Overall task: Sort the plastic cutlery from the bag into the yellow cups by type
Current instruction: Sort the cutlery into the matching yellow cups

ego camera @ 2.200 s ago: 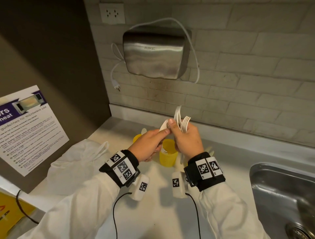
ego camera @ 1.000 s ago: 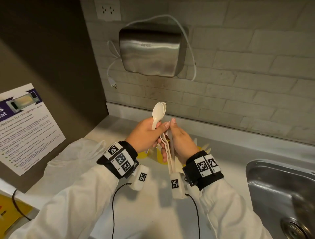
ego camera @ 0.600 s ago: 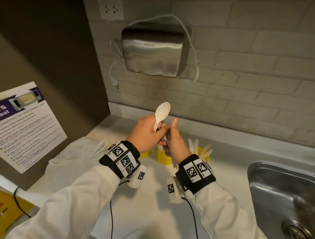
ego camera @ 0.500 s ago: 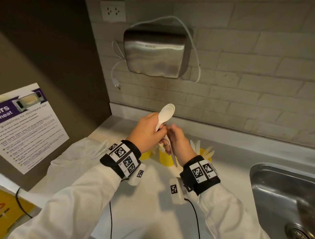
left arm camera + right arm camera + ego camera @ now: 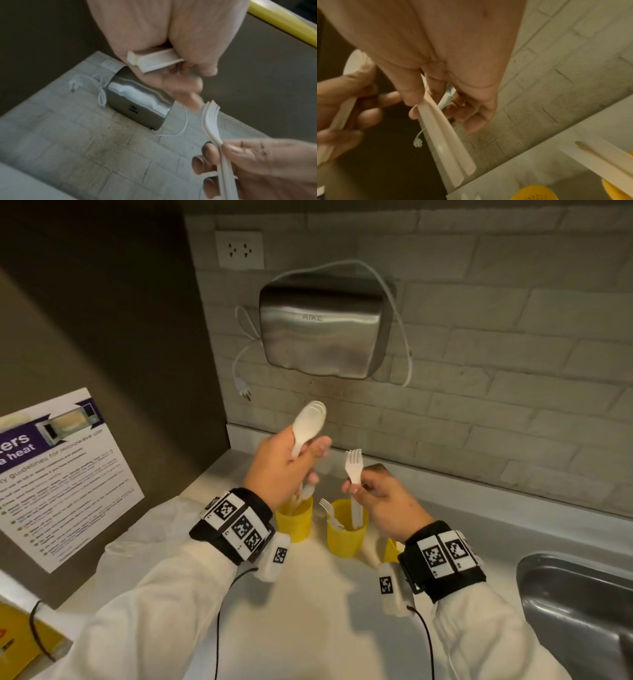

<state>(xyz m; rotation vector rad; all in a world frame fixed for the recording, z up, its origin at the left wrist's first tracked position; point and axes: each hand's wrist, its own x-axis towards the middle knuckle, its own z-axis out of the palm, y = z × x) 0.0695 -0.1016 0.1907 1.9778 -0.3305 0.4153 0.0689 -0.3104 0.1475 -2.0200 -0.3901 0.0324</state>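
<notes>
My left hand [image 5: 291, 463] grips a stack of white plastic spoons [image 5: 308, 422], bowls pointing up, above the left yellow cup [image 5: 296, 522]. My right hand [image 5: 373, 494] pinches white forks [image 5: 353, 465] by their necks, tines up, handles hanging down into the middle yellow cup [image 5: 344, 534], which holds more forks. A third yellow cup [image 5: 390, 549] peeks out behind my right wrist. In the left wrist view the spoon handles [image 5: 154, 59] stick out of my fist and the forks [image 5: 211, 121] show lower right. The right wrist view shows the fork handles [image 5: 447, 146].
The emptied clear plastic bag [image 5: 147, 529] lies on the counter [image 5: 308, 611] at the left, beside a microwave notice [image 5: 58, 474]. A steel sink [image 5: 579, 611] opens at the right. A hand dryer [image 5: 322, 330] hangs on the brick wall above the cups.
My hands, joined around one mixed bundle a second ago, have pulled apart: the left keeps the spoons raised, the right has drawn the forks away to the right over the middle cup.
</notes>
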